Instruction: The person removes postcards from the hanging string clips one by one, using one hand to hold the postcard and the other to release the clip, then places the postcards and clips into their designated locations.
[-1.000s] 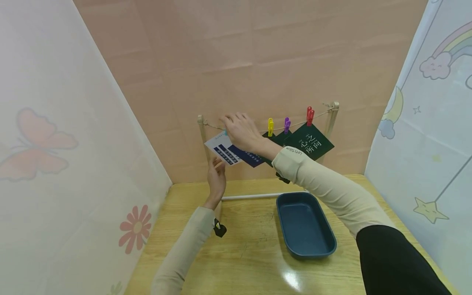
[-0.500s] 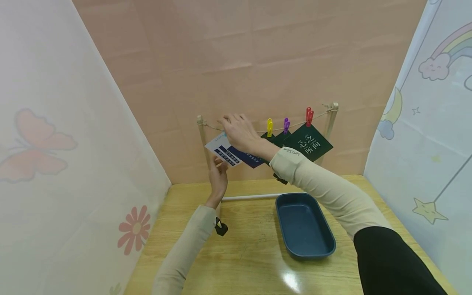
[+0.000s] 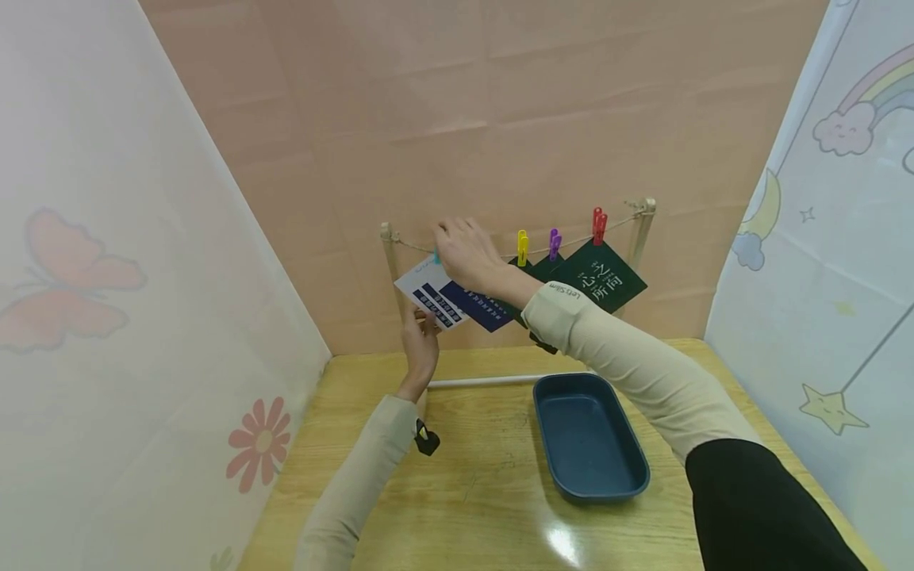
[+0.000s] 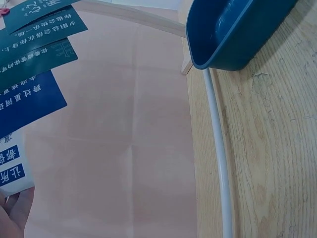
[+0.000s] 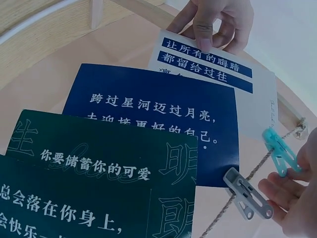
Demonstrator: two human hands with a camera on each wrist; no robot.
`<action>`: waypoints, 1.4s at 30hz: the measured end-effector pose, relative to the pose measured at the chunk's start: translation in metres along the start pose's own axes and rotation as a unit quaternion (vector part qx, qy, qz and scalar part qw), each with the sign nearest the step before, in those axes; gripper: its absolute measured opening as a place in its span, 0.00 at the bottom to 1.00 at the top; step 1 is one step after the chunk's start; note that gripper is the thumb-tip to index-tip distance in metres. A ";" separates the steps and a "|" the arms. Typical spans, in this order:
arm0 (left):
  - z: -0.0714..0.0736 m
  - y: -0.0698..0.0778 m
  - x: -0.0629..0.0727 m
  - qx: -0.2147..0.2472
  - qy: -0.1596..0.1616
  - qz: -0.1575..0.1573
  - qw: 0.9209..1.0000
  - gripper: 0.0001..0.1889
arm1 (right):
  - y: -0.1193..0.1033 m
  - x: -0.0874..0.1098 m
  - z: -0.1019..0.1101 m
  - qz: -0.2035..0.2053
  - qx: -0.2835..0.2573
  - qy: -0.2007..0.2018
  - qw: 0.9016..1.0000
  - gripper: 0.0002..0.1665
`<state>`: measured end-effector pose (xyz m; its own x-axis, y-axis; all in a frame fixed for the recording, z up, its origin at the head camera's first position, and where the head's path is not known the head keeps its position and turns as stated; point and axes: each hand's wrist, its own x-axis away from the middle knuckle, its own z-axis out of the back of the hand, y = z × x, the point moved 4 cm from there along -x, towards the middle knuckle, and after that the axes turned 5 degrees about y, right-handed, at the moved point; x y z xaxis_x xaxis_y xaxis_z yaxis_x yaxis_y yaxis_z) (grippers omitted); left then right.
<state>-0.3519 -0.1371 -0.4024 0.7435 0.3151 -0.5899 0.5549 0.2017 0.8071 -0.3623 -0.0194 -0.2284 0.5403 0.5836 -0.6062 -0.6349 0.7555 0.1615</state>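
Note:
My left hand (image 3: 421, 345) pinches the lower edge of a white card (image 5: 262, 106) with dark blue printed bars. At its upper corner, a teal clothespin (image 5: 280, 148) clips this card to a twine line (image 5: 260, 166). The curled fingertips of my right hand (image 3: 471, 254) are at the clothespin's handles. Beside it, a grey clothespin (image 5: 247, 193) bears a navy card (image 5: 158, 109), which overlaps the white one. Farther along hang several dark green cards (image 3: 600, 277) under yellow (image 3: 523, 247), purple (image 3: 554, 244) and red (image 3: 600, 226) clothespins.
Wooden posts (image 3: 393, 262) hold up the line at both ends. A white rod (image 3: 493, 381) lies low between their feet. On the wooden table (image 3: 471, 476), a dark blue plastic basin (image 3: 593, 444) stands below my right forearm. Printed sheets wall both sides.
My right fingers have drawn slightly to the right, and more of the teal clothespin shows. The white and navy cards hang a little lower. My left hand stays at the white card's edge.

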 end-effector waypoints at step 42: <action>0.005 0.000 0.002 -0.019 0.045 -0.018 0.999 0.07 | 0.002 -0.006 0.007 -0.118 -0.123 0.015 0.985 0.12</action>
<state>-0.3488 -0.1410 -0.4034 0.6851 0.3894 -0.6156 0.5652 0.2489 0.7865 -0.3628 -0.0195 -0.2185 0.6754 0.3878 -0.6273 -0.6095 0.7724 -0.1788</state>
